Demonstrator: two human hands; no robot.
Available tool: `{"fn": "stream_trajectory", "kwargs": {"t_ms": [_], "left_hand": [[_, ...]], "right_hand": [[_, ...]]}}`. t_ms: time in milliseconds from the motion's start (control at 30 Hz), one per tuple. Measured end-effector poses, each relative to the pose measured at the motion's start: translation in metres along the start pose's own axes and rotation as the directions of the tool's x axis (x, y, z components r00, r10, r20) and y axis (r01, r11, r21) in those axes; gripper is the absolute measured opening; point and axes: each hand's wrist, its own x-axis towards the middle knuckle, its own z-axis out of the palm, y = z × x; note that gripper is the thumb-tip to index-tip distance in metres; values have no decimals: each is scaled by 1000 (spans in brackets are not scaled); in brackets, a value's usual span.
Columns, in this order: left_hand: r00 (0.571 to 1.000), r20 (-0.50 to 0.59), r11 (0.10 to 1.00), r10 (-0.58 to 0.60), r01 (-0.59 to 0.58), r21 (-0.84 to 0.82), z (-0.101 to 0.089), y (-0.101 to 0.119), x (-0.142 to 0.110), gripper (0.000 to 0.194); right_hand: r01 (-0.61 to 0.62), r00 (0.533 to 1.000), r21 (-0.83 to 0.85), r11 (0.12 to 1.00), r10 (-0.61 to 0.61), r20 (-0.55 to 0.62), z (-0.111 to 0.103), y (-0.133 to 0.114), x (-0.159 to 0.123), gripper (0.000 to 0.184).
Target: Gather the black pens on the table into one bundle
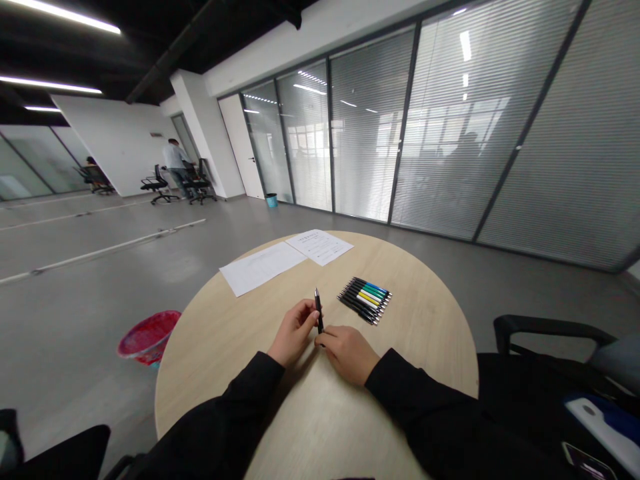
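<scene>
A black pen (319, 313) stands nearly upright over the round table, its silver tip pointing up. My left hand (299, 328) pinches its barrel between thumb and fingers. At the pen's lower end, the fingers of my right hand (347, 350) are closed around it; the very end is hidden by them. To the right of my hands lies a neat row of several pens (365, 300), side by side, with black, white, yellow, green and blue barrels.
Two printed paper sheets (265, 267) lie at the table's far left edge. A red-lined bin (150, 337) stands on the floor to the left, and a black chair (550, 327) is close on the right. Far back, a person (175, 160) stands among office chairs.
</scene>
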Motion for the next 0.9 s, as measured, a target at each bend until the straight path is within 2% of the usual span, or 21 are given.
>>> {"fn": "stream_trajectory", "kwargs": {"t_ms": [667,900], "left_hand": [[1000,0,1000,-3,3,5,-1,-6,0,23],[1000,2,1000,-14,14,12,0,-6,0,24]], "right_hand": [[-8,1000,5,1000,7,24,-3,-1,0,16],[24,1000,12,1000,-25,19,0,0,0,15]]}}
